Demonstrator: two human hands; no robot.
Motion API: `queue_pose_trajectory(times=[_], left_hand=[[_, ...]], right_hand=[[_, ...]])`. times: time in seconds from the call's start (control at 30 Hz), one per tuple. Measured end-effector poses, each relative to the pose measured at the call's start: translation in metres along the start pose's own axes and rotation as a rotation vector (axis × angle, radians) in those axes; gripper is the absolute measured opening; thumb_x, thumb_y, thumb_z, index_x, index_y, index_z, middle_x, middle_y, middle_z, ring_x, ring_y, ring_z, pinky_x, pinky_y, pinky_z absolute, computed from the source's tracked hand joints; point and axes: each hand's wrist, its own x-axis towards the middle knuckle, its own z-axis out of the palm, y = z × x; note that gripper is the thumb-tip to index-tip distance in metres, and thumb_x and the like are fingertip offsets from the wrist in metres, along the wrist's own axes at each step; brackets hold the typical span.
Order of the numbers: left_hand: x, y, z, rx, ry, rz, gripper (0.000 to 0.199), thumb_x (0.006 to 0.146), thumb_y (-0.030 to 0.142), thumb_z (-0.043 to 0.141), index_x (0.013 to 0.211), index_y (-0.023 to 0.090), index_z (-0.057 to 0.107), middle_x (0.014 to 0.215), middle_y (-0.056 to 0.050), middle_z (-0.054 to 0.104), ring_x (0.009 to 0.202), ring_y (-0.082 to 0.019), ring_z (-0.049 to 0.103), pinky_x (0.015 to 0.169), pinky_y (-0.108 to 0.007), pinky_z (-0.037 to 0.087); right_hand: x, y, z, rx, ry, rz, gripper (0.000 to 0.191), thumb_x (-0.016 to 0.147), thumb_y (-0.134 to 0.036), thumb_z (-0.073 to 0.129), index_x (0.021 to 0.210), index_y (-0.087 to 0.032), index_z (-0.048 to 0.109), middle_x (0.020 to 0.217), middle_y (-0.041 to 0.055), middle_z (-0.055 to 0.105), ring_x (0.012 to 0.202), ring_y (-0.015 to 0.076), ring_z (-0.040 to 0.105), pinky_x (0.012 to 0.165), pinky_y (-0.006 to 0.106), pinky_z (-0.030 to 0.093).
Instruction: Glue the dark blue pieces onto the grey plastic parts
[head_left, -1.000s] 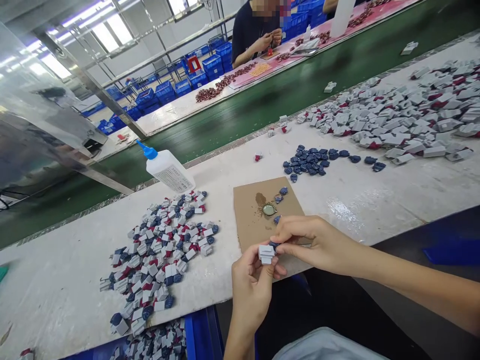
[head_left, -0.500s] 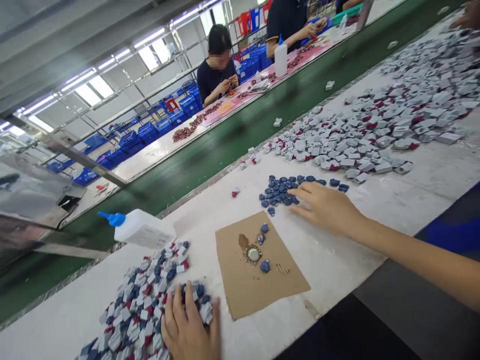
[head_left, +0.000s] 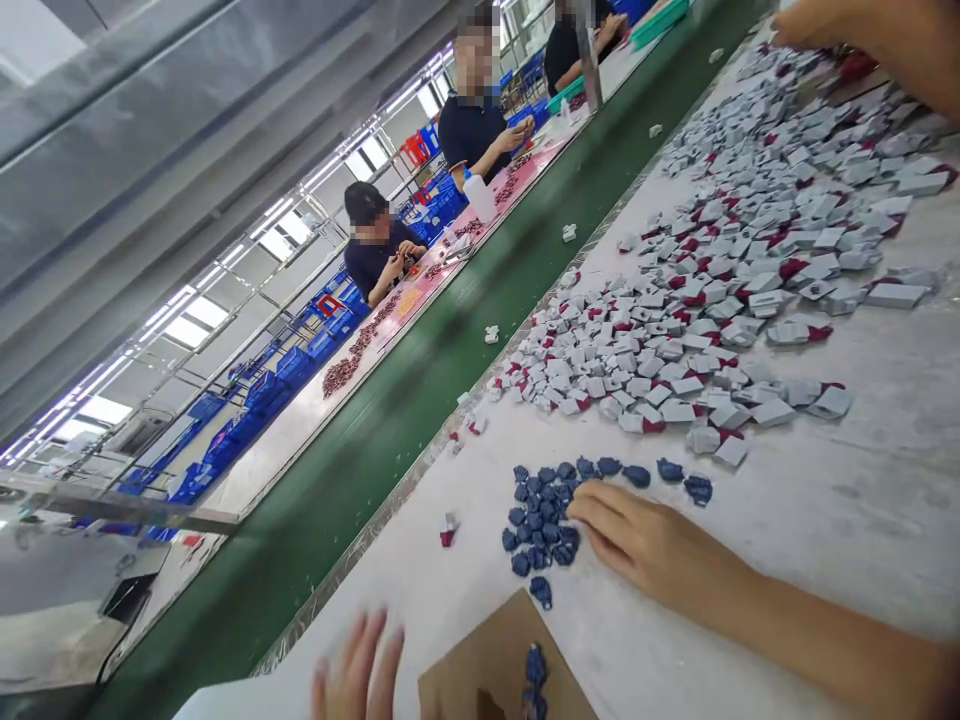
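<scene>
My right hand [head_left: 626, 535] is at the right edge of a cluster of small dark-blue moulded pieces [head_left: 536, 515]. Its fingers are pressed together, with the tips down at the pieces; whether one is pinched there is hidden. At the bottom edge, my left hand [head_left: 360, 672] shows only its blurred fingers, spread apart with nothing visible between them. A brown cardboard sheet [head_left: 465, 665] lies between the hands, cut off by the frame. Dark-blue pieces [head_left: 535, 665] rest on it in a short line.
A broad heap of grey-white pieces with dark-red parts [head_left: 675, 350] spreads to the right. A single such piece [head_left: 448, 532] lies apart. Beyond runs a green conveyor belt [head_left: 420, 410]. Across it, people work at a bench [head_left: 262, 460]. Another person's arm [head_left: 885, 40] reaches in top right.
The view has tilted and lifted, so the left heap and bottle cap left the frame. My left hand came off the mixed heap. My right hand's fingers drew together at the blue pieces.
</scene>
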Motion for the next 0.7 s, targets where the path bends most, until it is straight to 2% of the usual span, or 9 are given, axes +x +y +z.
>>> queue_pose_trajectory(times=[0.1,0.13,0.2,0.27,0.37,0.43,0.5,0.6,0.7], left_hand=[[0.122,0.029,0.072,-0.06,-0.158,0.103,0.056,0.08,0.031,0.046,0.134,0.025,0.032,0.139,-0.006,0.036,0.129,-0.023,0.028,0.103,-0.042,0.027],[0.165,0.04,0.102,-0.061,-0.259,0.076,0.057,0.083,0.033,0.043,0.136,0.018,0.026,0.142,-0.009,0.031,0.131,-0.021,0.024,0.105,-0.038,0.024],[0.238,0.059,0.159,-0.083,-0.316,0.058,0.06,0.083,0.034,0.045,0.135,0.011,0.025,0.14,-0.014,0.032,0.129,-0.024,0.027,0.104,-0.039,0.025],[0.285,0.074,0.204,-0.103,-0.356,0.016,0.05,0.083,0.033,0.048,0.127,0.013,0.037,0.13,-0.015,0.044,0.119,-0.026,0.041,0.096,-0.045,0.034],[0.306,0.08,0.235,-0.132,-0.377,-0.046,0.032,0.082,0.031,0.05,0.11,0.016,0.052,0.114,-0.009,0.054,0.1,-0.021,0.053,0.085,-0.044,0.043],[0.3,0.078,0.23,-0.164,-0.346,-0.077,0.029,0.082,0.032,0.05,0.106,0.015,0.054,0.11,-0.008,0.054,0.097,-0.02,0.054,0.083,-0.043,0.044],[0.284,0.074,0.206,-0.219,-0.285,-0.111,0.031,0.083,0.033,0.049,0.108,0.015,0.052,0.11,-0.008,0.053,0.097,-0.02,0.053,0.082,-0.043,0.043],[0.244,0.067,0.148,-0.339,-0.202,-0.201,0.032,0.084,0.036,0.044,0.108,0.016,0.05,0.1,-0.007,0.055,0.09,-0.019,0.052,0.078,-0.037,0.042],[0.175,0.058,0.083,-0.496,-0.197,-0.38,0.034,0.084,0.041,0.035,0.103,0.019,0.051,0.074,-0.002,0.051,0.066,-0.015,0.05,0.057,-0.027,0.04]], right_hand=[[0.0,0.001,0.001,0.024,0.003,-0.01,0.033,0.077,0.0,0.031,0.089,-0.017,0.056,0.09,0.0072,0.056,0.078,0.015,0.056,0.064,0.026,0.048],[0.0,0.001,0.002,0.02,0.014,-0.01,0.034,0.075,0.002,0.031,0.087,-0.017,0.057,0.089,0.0073,0.056,0.077,0.0152,0.056,0.063,0.026,0.048],[0.001,0.004,0.003,-0.005,0.048,-0.014,0.036,0.072,0.002,0.031,0.088,-0.017,0.058,0.087,0.008,0.058,0.076,0.0164,0.056,0.064,0.027,0.049],[0.003,0.009,0.006,-0.059,0.103,-0.025,0.035,0.074,-0.001,0.031,0.091,-0.017,0.058,0.086,0.0086,0.059,0.075,0.0176,0.057,0.064,0.028,0.05],[0.003,0.016,0.011,-0.138,0.161,-0.035,0.03,0.082,-0.012,0.031,0.099,-0.016,0.056,0.089,0.0098,0.061,0.078,0.0184,0.058,0.064,0.026,0.051],[0.004,0.017,0.013,-0.146,0.152,-0.043,0.03,0.085,-0.017,0.031,0.102,-0.014,0.055,0.09,0.0109,0.061,0.078,0.0188,0.058,0.061,0.025,0.05],[0.005,0.015,0.014,-0.119,0.122,-0.02,0.03,0.085,-0.016,0.031,0.102,-0.013,0.055,0.088,0.0109,0.06,0.074,0.0185,0.058,0.056,0.026,0.049],[0.008,0.009,0.009,-0.071,0.088,0.062,0.028,0.085,-0.012,0.03,0.097,-0.014,0.056,0.083,0.0091,0.058,0.07,0.0176,0.058,0.056,0.027,0.049],[0.011,0.005,0.002,-0.007,0.033,0.069,0.023,0.086,-0.015,0.035,0.09,-0.016,0.058,0.079,0.006,0.057,0.068,0.0157,0.058,0.06,0.027,0.048]])
